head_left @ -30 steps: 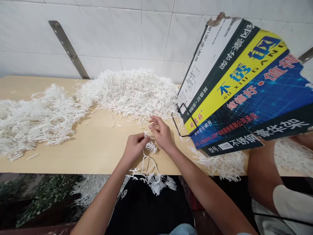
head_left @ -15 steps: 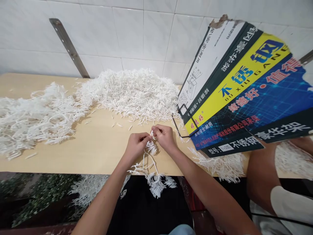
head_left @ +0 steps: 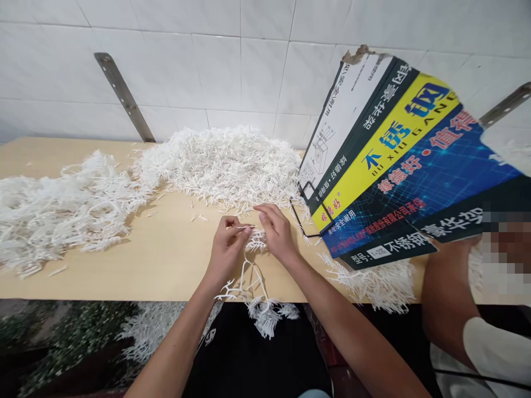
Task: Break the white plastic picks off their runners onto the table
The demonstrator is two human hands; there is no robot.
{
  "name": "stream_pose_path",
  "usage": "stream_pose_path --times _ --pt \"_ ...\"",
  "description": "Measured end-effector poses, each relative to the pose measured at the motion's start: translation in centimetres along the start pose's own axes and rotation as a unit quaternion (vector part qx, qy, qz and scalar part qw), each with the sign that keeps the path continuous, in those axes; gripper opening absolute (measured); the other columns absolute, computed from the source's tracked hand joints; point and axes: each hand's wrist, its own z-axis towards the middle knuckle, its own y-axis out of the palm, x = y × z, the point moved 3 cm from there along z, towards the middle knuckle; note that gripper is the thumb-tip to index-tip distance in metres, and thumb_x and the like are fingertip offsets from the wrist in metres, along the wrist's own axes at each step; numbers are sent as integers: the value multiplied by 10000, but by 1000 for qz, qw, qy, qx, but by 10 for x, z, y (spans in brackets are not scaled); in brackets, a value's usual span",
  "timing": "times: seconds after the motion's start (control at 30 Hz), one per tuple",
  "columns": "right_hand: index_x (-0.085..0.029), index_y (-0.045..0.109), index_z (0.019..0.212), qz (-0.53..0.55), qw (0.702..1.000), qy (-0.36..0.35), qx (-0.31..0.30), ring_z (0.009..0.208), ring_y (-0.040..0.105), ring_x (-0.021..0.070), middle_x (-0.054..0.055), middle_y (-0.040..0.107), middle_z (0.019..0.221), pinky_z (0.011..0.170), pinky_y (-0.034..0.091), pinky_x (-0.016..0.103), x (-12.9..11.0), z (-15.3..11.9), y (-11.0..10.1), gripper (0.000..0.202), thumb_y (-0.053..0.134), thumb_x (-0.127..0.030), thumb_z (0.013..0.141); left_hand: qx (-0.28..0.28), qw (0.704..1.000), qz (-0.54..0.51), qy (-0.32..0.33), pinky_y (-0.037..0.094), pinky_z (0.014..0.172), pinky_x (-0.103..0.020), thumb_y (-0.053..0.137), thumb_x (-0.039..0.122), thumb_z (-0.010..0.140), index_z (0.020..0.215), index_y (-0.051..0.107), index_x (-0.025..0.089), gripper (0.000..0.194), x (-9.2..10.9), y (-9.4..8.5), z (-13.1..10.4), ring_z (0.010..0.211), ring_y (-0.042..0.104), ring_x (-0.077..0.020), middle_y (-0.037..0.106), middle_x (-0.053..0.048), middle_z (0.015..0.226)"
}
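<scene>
A pale wood table (head_left: 166, 276) runs along a white tiled wall (head_left: 166, 72). Over its right side leans a torn cardboard panel (head_left: 385, 177), printed blue, yellow, black and white, with a thin black wire frame (head_left: 305, 235) at its lower left corner. A large heap of white, finely branched plastic pieces (head_left: 232, 166) lies near the wall; a looser white pile (head_left: 62, 210) adjoins it on the left. Another person's arm (head_left: 448, 293) is at the right, near a white branched clump (head_left: 377, 282) at the table's front edge. At the centre, a white branched plastic strand (head_left: 265, 318) hangs over that edge. Between the hands is a small white branched cluster (head_left: 257, 240). The right hand (head_left: 277, 235) is beside it, its grip released, fingers extended. The left hand (head_left: 227, 246) has its grip pinched on a thin white piece (head_left: 244, 226).
</scene>
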Motion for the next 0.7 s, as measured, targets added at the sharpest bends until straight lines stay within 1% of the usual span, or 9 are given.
stream_pose_path --times 0.07,0.13,0.2,0.27,0.33,0.4,0.5,0.6,0.7 --pt "-212 749 1049 12 1000 4 -2 1076 651 240 90 707 1076 964 480 357 0 0 -3 345 447 -380 1053 3 1000 -1 9 456 760 -296 694 413 917 971 822 234 227 -1 -1 0 869 575 -181 593 -63 1014" --pt "-204 750 1001 43 998 21 -32 959 671 236 78 714 965 882 503 352 1 -1 -4 400 425 -431 1054 -5 1000 -17 5 459 780 -309 690 414 925 974 820 229 230 -3 -2 1 864 590 -188 626 -61 974" --pt "-200 747 997 77 993 27 -82 903 678 235 70 722 933 837 514 348 1 -3 -2 418 431 -469 1042 1 999 -51 -6 466 828 -323 697 411 921 962 811 213 232 -6 -3 1 906 617 -204 673 -66 971" --pt "-199 741 1012 91 989 33 -111 901 684 239 69 732 957 802 524 339 1 -5 0 346 528 -471 996 16 995 -90 -32 473 862 -329 725 403 900 951 791 193 226 -10 -5 2 938 635 -211 702 -69 977" --pt "-200 734 1022 92 989 53 -105 894 689 237 67 734 964 761 533 327 3 -5 3 264 643 -428 926 37 990 -121 -66 484 838 -315 777 390 852 963 755 190 231 -14 -7 3 905 641 -194 707 -53 955" --pt "-205 730 1024 106 988 83 -80 895 692 230 69 738 976 749 544 320 7 -4 5 233 704 -383 875 52 985 -137 -87 491 785 -290 821 377 804 993 707 203 281 -15 -9 4 841 636 -167 691 -25 919" --pt "-207 730 1004 155 980 117 -42 912 692 221 75 740 997 778 561 320 15 -1 6 238 746 -365 827 28 984 -148 -92 503 728 -274 856 360 750 1026 657 215 369 -15 -7 5 782 628 -148 665 -4 891" --pt "-203 722 1030 201 969 143 -8 895 685 211 72 730 965 767 564 309 19 2 3 296 778 -366 789 -8 983 -150 -103 516 737 -287 887 329 692 1004 656 199 409 -15 -5 7 786 639 -156 672 -9 884" --pt "-201 720 1031 221 965 143 -20 861 670 199 57 710 914 746 551 298 17 2 1 285 772 -341 789 12 978 -170 -122 505 734 -285 877 310 695 880 654 189 314 -19 -6 9 741 626 -142 659 6 813"
